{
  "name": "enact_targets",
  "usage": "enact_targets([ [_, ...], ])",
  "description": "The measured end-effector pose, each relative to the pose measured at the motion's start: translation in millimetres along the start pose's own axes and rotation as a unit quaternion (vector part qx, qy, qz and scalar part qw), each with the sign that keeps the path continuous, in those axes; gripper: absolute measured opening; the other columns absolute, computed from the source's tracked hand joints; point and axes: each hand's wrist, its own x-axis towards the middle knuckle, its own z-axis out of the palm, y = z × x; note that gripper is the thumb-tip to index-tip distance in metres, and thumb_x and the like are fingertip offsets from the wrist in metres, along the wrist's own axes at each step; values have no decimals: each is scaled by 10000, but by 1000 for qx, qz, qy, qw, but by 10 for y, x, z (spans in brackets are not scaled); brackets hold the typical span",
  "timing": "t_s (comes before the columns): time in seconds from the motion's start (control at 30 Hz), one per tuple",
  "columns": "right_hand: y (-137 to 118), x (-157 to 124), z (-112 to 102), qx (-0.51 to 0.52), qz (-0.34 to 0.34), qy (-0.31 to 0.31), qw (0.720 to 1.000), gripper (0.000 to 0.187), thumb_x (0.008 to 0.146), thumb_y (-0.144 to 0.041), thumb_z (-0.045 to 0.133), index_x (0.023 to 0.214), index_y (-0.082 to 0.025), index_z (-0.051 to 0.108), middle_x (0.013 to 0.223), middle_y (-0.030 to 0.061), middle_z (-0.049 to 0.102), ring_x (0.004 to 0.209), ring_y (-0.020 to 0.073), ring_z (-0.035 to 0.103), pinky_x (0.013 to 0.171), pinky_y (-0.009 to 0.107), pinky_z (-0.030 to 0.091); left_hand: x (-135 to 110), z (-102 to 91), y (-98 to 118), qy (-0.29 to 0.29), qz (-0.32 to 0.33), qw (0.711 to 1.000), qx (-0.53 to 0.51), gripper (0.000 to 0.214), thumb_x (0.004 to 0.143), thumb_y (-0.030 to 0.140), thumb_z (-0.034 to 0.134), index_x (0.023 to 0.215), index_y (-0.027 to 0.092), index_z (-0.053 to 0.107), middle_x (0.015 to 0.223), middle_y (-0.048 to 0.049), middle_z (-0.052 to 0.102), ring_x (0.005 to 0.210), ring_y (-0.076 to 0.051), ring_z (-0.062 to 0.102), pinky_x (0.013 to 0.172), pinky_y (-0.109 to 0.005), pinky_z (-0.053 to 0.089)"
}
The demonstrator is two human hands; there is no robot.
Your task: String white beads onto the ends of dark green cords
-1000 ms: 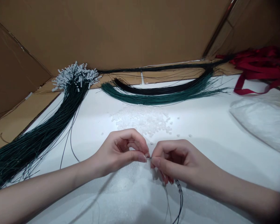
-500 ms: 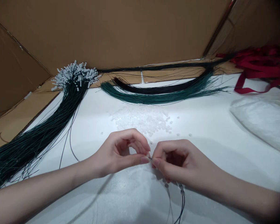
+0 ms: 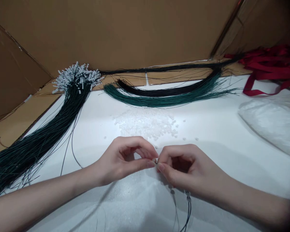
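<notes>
Pinching a dark wire between them, left fingers and right fingers nearly meet.

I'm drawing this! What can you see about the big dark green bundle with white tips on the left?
The bundle is many thin, dark green strands that look like wire or cord. At its far end, white, bumpy, bead-like tips fan out. It lies in a gentle curve over the white tabletop and the cardboard, and its near end runs out of the picture. A few loose strands stray off its side. Nobody is holding it.
</notes>
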Motion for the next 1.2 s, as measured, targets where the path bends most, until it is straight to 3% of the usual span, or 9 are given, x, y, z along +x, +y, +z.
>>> enact_targets([
  [0.5,24,9,13,0,-8,7,1000,125,777,-134,637,666,-148,582,550,-45,484,512,64,412,480,193,305,-7,-5,-15,0,-45,998,-38,118,798,98,754,889,162,715,788,-4,695,713,-79,637,662,-150,523],
  [1.2,32,16,-11,-28,-25,7,999,120,781,-142,638,667,-148,601,563,-47,452,528,67,391,483,204,299,-4,47,11,33,27,999,12,157,783,52,744,901,142,693,833,-24,715,761,-104,661,694,-182,554],
])
